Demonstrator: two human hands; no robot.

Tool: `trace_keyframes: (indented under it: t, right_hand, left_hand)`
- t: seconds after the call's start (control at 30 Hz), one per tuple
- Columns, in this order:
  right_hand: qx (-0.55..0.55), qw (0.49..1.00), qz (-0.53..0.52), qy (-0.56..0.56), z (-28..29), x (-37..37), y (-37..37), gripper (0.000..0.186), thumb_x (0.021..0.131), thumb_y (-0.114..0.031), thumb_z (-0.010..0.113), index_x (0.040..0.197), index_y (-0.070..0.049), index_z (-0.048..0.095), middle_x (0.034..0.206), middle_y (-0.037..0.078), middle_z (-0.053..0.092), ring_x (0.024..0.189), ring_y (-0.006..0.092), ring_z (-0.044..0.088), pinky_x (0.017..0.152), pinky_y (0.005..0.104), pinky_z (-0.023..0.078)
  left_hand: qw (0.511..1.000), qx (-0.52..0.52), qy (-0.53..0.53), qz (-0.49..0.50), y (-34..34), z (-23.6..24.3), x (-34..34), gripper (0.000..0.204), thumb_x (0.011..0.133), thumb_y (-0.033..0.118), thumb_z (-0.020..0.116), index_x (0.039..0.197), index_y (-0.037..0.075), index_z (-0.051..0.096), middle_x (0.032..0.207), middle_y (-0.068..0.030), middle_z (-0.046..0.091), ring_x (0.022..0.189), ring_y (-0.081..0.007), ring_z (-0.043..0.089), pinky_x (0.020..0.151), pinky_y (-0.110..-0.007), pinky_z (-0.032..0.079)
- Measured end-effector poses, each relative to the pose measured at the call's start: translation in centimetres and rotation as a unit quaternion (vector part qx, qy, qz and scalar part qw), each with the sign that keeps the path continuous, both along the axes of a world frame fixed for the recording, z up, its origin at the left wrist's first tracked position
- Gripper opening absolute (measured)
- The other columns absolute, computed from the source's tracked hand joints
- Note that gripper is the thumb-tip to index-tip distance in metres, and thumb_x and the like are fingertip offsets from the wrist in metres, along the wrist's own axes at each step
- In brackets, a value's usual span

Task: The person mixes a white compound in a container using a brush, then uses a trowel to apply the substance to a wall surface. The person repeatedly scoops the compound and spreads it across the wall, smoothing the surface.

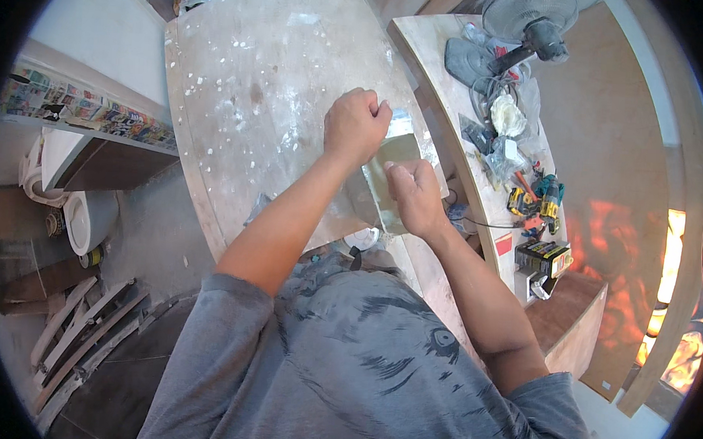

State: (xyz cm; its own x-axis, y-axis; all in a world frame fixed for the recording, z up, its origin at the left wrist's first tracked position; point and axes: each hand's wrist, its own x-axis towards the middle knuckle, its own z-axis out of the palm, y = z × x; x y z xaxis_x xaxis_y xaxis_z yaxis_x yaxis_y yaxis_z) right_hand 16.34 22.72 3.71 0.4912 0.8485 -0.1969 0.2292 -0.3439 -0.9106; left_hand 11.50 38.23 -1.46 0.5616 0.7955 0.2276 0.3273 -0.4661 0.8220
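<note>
In front of my body, at the right part of the pale, white-spotted worktable (246, 111), stands a box-shaped pale piece (400, 149) with a greenish-beige inside. My right hand (418, 195) is closed on its near right edge, thumb uppermost. At its far left side my left hand (358, 127) is closed in a fist. Whatever the left fingers hold, if anything, is hidden behind the hand. A shiny, clear-looking part (401, 123) shows at the far end of the piece. Below the hands, near my shirt, is a round white item (362, 238).
On the side table (442, 81) to the right stand a grey fan (528, 42), plastic bags (506, 116), yellow-black cordless drills (549, 202) and a black-yellow box (544, 257). Curved wooden strips (83, 333) lie at lower left, near a white toilet-like bowl (86, 223).
</note>
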Motion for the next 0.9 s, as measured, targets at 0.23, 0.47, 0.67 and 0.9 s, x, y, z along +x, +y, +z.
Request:
trace_keyframes:
  t: [0.23, 0.47, 0.67, 0.9]
  right_hand:
    - [0.141, 0.988, -0.016, 0.063, 2.8, 0.6, 2.5, 0.045, 0.098, -0.024, 0.053, 0.06, -0.002, 0.047, 0.059, 0.002, 0.045, 0.057, 0.0119, 0.038, 0.054, 0.0323, 0.031]
    - [0.158, 0.987, -0.001, -0.015, -1.1, 1.5, 2.4, 0.045, 0.098, -0.026, 0.054, 0.064, 0.003, 0.046, 0.059, 0.004, 0.044, 0.061, 0.012, 0.042, 0.057, 0.0362, 0.037]
    - [0.066, 0.998, -0.012, 0.008, -0.8, -0.3, -1.9, 0.044, 0.098, -0.027, 0.052, 0.063, -0.001, 0.043, 0.06, 0.001, 0.042, 0.058, 0.0116, 0.037, 0.055, 0.0349, 0.032]
    - [0.129, 0.977, -0.169, 0.036, 1.0, 0.5, 0.6, 0.047, 0.098, -0.028, 0.046, 0.059, -0.005, 0.035, 0.056, 0.002, 0.037, 0.052, 0.0141, 0.036, 0.051, 0.0341, 0.029]
  left_hand:
    - [0.996, -0.046, 0.08, -0.006, 0.2, 0.9, 0.2, 0.037, 0.092, 0.031, 0.066, 0.07, 0.003, 0.059, 0.083, -0.0174, 0.063, 0.08, -0.039, 0.062, 0.074, -0.051, 0.049]
    - [0.999, -0.025, 0.04, -0.011, 0.3, 0.3, 0.2, 0.036, 0.09, 0.028, 0.068, 0.068, 0.001, 0.057, 0.079, -0.0185, 0.062, 0.076, -0.0394, 0.061, 0.071, -0.051, 0.047]
    - [1.0, -0.015, 0.019, -0.008, 0.1, 0.6, -0.1, 0.036, 0.09, 0.025, 0.069, 0.067, 0.0, 0.056, 0.076, -0.0199, 0.061, 0.074, -0.0403, 0.06, 0.069, -0.05, 0.046]
    - [0.998, -0.033, 0.052, -0.015, 0.1, 0.9, 0.1, 0.034, 0.091, 0.027, 0.068, 0.07, 0.002, 0.059, 0.085, -0.0181, 0.063, 0.083, -0.0393, 0.063, 0.077, -0.051, 0.049]
